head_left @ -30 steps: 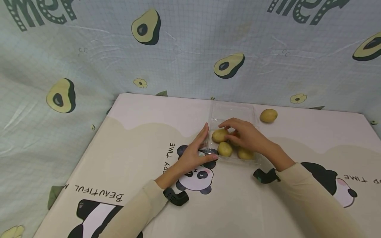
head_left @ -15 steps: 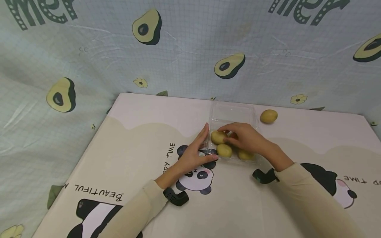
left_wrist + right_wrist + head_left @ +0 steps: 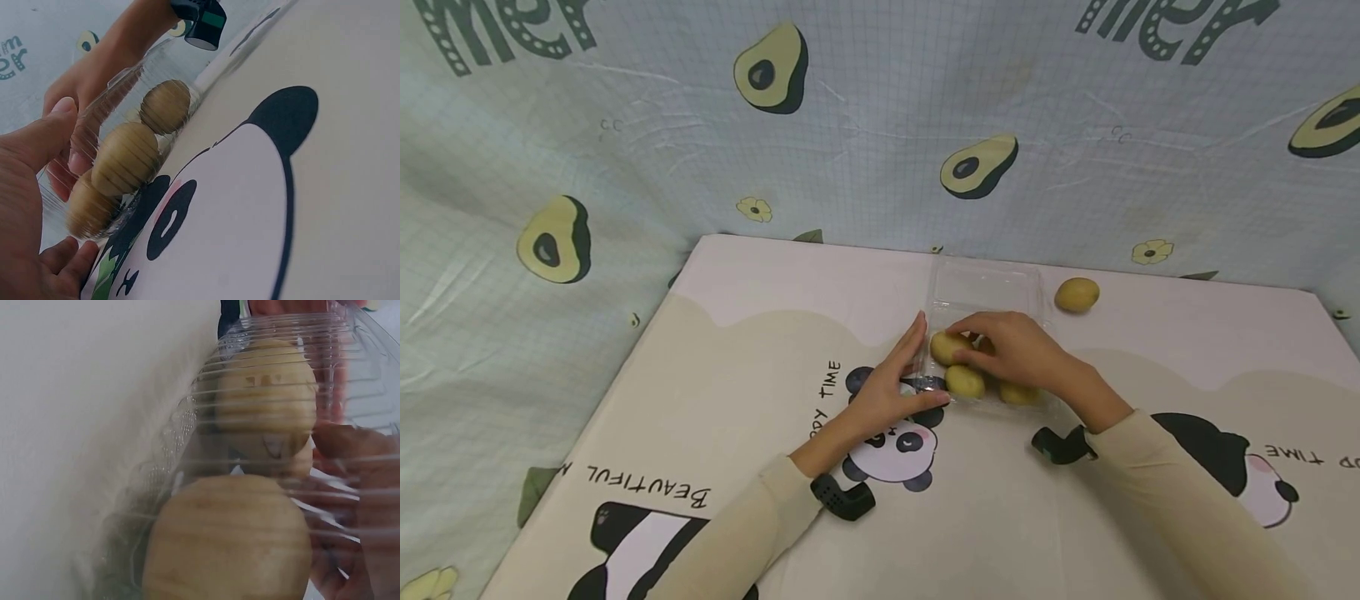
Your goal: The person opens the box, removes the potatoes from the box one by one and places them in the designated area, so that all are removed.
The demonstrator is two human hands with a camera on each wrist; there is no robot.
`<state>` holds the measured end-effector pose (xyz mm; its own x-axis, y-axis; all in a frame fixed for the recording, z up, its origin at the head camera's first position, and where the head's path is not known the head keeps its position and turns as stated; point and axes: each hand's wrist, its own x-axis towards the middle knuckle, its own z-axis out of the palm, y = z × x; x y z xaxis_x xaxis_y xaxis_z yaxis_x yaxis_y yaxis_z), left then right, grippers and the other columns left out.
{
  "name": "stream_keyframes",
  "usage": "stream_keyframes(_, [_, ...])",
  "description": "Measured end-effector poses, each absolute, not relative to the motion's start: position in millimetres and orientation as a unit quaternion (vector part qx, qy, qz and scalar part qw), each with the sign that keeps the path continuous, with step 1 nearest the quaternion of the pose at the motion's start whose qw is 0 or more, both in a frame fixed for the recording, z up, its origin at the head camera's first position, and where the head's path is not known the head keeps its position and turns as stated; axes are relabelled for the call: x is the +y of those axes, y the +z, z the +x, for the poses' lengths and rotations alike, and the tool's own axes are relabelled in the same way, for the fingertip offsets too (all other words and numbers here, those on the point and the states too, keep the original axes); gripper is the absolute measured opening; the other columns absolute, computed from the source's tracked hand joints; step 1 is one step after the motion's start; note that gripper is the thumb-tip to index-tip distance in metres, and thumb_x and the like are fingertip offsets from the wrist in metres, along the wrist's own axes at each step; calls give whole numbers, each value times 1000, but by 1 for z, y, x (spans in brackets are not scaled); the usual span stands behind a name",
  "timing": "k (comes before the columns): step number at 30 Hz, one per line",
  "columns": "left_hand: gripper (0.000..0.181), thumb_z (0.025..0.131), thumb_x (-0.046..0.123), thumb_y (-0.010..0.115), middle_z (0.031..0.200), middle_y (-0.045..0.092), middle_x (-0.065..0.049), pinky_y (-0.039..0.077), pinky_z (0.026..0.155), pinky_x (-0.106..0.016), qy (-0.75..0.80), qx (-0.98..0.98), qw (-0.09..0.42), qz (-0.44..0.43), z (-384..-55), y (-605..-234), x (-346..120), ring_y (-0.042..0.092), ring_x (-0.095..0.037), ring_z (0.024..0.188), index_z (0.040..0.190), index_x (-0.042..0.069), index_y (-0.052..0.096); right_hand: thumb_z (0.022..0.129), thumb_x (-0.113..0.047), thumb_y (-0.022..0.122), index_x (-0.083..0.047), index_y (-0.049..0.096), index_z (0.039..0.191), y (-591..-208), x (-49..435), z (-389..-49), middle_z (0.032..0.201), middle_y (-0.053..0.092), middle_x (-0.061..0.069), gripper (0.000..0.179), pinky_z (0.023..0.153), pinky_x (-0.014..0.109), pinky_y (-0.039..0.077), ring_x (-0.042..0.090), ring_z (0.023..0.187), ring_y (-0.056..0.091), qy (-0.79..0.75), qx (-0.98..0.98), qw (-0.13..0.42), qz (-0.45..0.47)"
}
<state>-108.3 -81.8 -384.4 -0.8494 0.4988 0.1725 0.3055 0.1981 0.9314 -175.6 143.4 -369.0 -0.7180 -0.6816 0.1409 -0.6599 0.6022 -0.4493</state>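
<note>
A clear plastic clamshell box [image 3: 986, 285] lies with its lid raised at the back, and several yellow lemons sit in its front half. My right hand [image 3: 1018, 350] reaches in from the right, pinching the back-left lemon [image 3: 948, 347] between thumb and fingers. Just in front of that lies another lemon [image 3: 965, 382], with one more lemon [image 3: 1018, 392] at the front right. My left hand [image 3: 883, 400] rests against the box's left side and front corner, fingers straight and thumb spread. Through the ribbed wall, lemons [image 3: 127, 158] show in the left wrist view. The right palm hides part of the contents.
A single lemon [image 3: 1077, 295] lies on the table outside the box, at the back right. The table [image 3: 752, 350] has a printed panda cover. Behind it hangs a cloth [image 3: 865, 125] printed with avocados.
My right hand has moved slightly left and toward me, shifting the back-left lemon a little toward the box's left wall. My left hand stays in place.
</note>
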Motion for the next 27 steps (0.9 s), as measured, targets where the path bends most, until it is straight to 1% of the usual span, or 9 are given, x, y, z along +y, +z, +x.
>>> stream_keyframes(5, [95,85,2,70,159,0,-16,33,107,-48,578,767,83,265,-109,-385,-82,16,-27,143,152,0,4,88,-23,72,-7,67,118,-369,140,-176,112,67,4,34,88,39,51,18,100,61,-262,885,41,-383])
stream_keyframes(12, [95,85,2,71,159,0,-15,33,108,-46,582,765,84,264,-109,-385,-82,16,-26,143,152,1,4,90,-26,69,-7,66,121,-371,137,-177,116,66,5,37,93,41,48,20,106,61,-248,890,47,-379])
stream_keyframes(22, [94,85,1,71,159,0,-17,33,107,-47,588,758,81,271,-109,-387,-81,19,-31,142,152,-1,4,88,-29,72,-7,64,122,-374,133,-176,113,67,6,42,91,41,48,20,101,62,-220,901,30,-373])
stream_keyframes(27, [94,85,2,71,159,0,-16,33,108,-46,588,758,82,268,-109,-387,-81,18,-30,142,152,1,5,88,-30,71,-7,64,122,-373,130,-175,113,67,7,42,91,42,48,20,100,62,-218,902,31,-372])
